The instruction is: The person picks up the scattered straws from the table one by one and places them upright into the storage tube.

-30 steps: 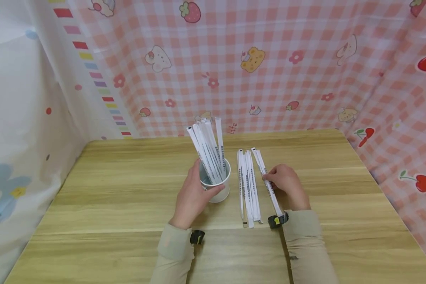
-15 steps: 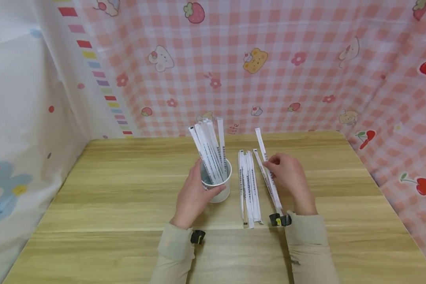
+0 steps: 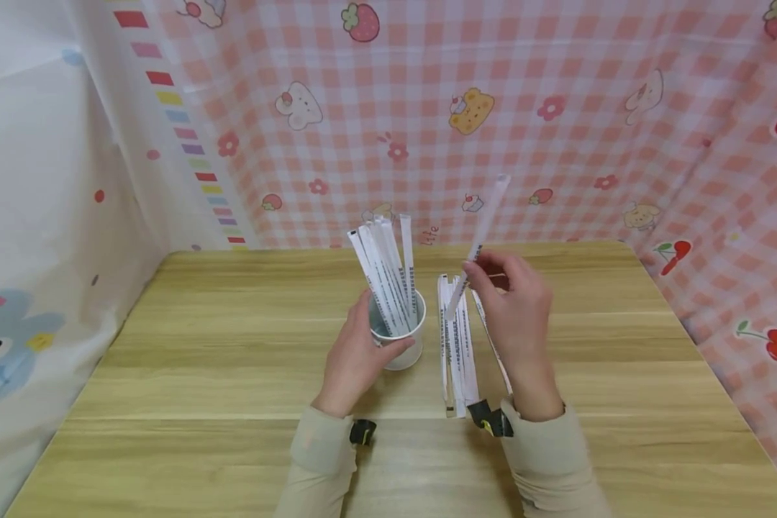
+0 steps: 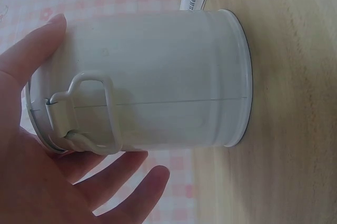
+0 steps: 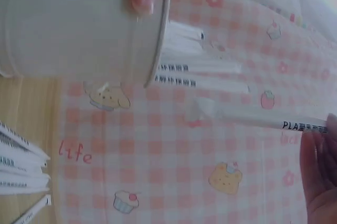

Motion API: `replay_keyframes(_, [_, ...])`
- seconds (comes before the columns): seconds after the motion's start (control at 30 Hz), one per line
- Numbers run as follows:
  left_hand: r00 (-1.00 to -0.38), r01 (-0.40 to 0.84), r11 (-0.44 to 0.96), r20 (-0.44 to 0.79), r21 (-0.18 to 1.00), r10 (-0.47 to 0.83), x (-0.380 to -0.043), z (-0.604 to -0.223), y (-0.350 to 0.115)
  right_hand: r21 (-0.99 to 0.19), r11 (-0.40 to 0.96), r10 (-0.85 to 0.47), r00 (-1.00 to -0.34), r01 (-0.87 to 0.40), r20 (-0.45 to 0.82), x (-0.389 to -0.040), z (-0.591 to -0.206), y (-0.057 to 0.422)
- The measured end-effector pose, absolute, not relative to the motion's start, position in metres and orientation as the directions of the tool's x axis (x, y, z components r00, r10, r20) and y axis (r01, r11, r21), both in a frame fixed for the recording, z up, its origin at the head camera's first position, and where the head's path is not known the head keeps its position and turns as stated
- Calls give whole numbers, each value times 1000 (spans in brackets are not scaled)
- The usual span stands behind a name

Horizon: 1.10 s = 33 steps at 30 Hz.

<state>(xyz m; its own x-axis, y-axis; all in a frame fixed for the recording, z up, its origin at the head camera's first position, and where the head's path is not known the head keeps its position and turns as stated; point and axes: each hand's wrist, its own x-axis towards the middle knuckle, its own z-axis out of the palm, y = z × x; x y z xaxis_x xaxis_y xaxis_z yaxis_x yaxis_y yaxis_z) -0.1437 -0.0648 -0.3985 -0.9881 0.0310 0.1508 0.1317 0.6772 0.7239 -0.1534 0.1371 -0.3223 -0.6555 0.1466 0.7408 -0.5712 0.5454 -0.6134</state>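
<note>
My left hand holds a small white bucket near its rim, thumb on one side and fingers on the other. A wire loop on the bucket's side shows in the left wrist view. Several paper-wrapped straws lean inside the bucket. Between thumb and fingers, my right hand pinches one wrapped straw, raised off the table and slanting, its lower end toward the bucket. Below it, a row of wrapped straws lies on the table. Another straw is partly hidden by the right hand.
The wooden table extends to both sides of the hands. A pink checked cloth hangs behind it, with further cloth at left and right. Black camera straps sit on both wrists.
My right hand has picked one straw up from the table, raised it and tilted it, moving left toward the bucket. The left hand stays on the bucket.
</note>
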Motion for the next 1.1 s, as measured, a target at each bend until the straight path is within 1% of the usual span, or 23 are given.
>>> replay_keyframes(0.1, [-987,137,678,155,722,34,-144,-398,-65,-569,498,126,-594,-655,794,-153,-323,128])
replay_keyframes(0.17, [-986,144,678,161,721,38,-144,-398,-65,-546,489,98,-580,-680,809,-155,-326,123])
replay_keyframes(0.2, [-986,147,679,164,720,39,-144,-399,-65,-542,489,80,-584,-684,808,-156,-328,121])
replay_keyframes(0.27, [-985,152,679,169,718,42,-144,-399,-65,-541,499,38,-607,-677,794,-159,-334,117])
replay_keyframes(0.4, [-984,159,676,173,720,47,-144,-399,-65,-564,539,-26,-682,-625,731,-167,-350,109])
replay_keyframes(0.73, [-983,168,673,176,720,58,-144,-399,-65,-560,688,-96,-822,-462,561,-182,-380,101])
replay_keyframes(0.87, [-983,169,678,176,716,59,-144,-399,-65,-559,722,-103,-862,-408,496,-185,-387,99])
replay_keyframes(1.1, [-985,158,672,167,723,53,-144,-399,-65,-555,742,-126,-891,-376,436,-186,-385,101])
